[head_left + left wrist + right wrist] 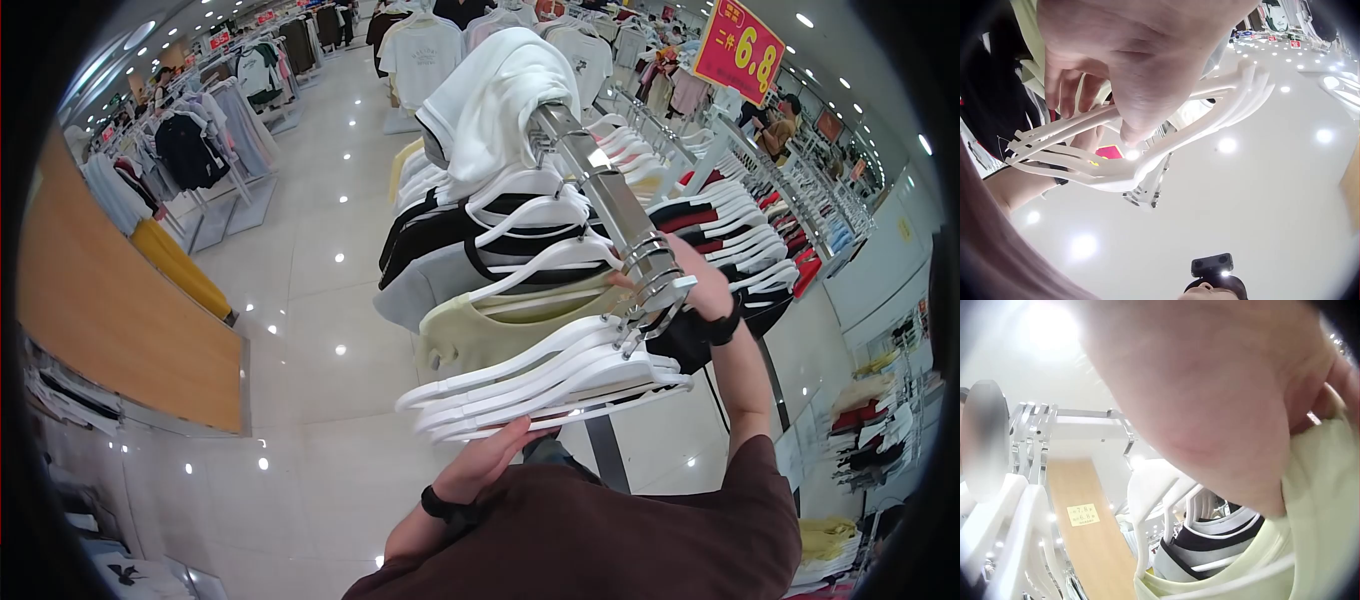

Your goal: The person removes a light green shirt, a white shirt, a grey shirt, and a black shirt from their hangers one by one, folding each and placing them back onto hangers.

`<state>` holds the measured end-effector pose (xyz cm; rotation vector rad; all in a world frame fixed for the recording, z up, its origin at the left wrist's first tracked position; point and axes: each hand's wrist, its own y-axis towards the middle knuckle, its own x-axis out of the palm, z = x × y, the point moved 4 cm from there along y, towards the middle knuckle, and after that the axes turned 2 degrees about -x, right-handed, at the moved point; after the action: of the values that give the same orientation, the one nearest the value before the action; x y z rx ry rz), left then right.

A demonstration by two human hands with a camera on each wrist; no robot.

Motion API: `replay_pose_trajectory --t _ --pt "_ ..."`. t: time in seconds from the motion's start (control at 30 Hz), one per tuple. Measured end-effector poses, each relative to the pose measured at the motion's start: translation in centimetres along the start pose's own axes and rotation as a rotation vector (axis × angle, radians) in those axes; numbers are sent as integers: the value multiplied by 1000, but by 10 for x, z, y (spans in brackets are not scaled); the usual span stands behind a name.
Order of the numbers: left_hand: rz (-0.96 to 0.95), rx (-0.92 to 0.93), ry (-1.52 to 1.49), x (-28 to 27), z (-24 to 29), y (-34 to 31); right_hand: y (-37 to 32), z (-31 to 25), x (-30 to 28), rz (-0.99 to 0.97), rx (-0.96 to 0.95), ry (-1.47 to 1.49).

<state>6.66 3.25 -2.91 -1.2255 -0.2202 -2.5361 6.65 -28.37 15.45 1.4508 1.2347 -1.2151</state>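
At the near end of a metal rail (612, 195) hang several bare white hangers (545, 375). My left hand (487, 462) grips their lower bars from below, with fingers curled over the bars in the left wrist view. My right hand (705, 285) reaches past the rail's far side to a pale green shirt (450, 338) on a white hanger. Up close in the right wrist view, the fingers pinch the shirt (1322, 487) at its shoulder; the fingertips are partly hidden. Grey and black shirts (425, 245) hang just behind it.
A white garment (505, 95) lies draped over the rail's far end. Red and black clothes (715, 215) hang on the right, below a red price sign (738, 50). A wooden panel (120, 300) stands at left, beside the shiny tiled floor (320, 300). More clothes racks stand farther back.
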Motion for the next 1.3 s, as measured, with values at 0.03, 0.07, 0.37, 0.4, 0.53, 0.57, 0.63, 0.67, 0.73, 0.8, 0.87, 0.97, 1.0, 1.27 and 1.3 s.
replay_pose_trajectory --t 0.03,0.07,0.37,0.4,0.53,0.57,0.63,0.67,0.73,0.8,0.87,0.97,1.0,1.27,1.3 --pt "-13 4 -11 0 0 1 -1 -11 -18 -94 -17 -71" --pt "-14 14 -13 -1 1 2 -3 -19 -40 -91 -35 18" --pt "49 -41 -97 -3 1 9 88 -62 -174 436 -345 -56" --pt "31 -15 -115 0 4 11 106 -70 -177 454 -389 -83" --pt "52 23 -137 2 9 10 165 -94 -176 560 -536 -297" --pt "60 24 -138 4 11 8 176 -96 -174 557 -550 -296" --pt "101 46 -151 7 14 1 201 -96 -165 422 -515 -361" --pt "126 50 -143 7 16 -3 213 -92 -163 476 -483 -493" --pt "155 66 -143 5 18 -11 213 -100 -168 454 -479 -454" --pt "165 31 -179 2 19 -17 218 -102 -172 466 -477 -412" --pt "141 39 -237 -2 12 -23 218 -97 -175 460 -513 -416" --pt "115 19 -292 -15 2 -27 205 -96 -180 432 -447 -262" --pt "114 -1 -295 -18 -1 -26 202 -92 -182 406 -354 -111" --pt "106 -26 -269 -3 -2 -22 177 -76 -188 453 -235 275" --pt "99 -28 -262 -1 -1 -22 177 -75 -185 402 -233 330"
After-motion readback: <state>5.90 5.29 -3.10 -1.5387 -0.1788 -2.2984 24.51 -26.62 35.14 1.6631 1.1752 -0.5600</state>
